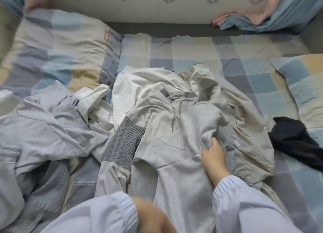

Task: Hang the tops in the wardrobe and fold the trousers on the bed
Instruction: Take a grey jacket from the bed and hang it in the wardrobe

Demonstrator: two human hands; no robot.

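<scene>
A heap of clothes lies on the checked bed [227,61]. In the middle is a light grey hooded top [183,124] with a half zip. My right hand [214,154] pinches a fold of its fabric near the chest. A beige-grey garment [244,110] lies under and beside it. A piece with a grey cable-knit panel [122,141] lies to its left, and a pale blue garment [49,124] further left. My left hand [153,217] is low at the frame's bottom edge, blurred, resting on the grey top's hem.
A black garment [295,138] lies at the right. Checked pillows sit at the left [57,54] and right [300,82]. A padded headboard [139,7] runs along the back, with pink and blue cloth [258,17] draped at its right.
</scene>
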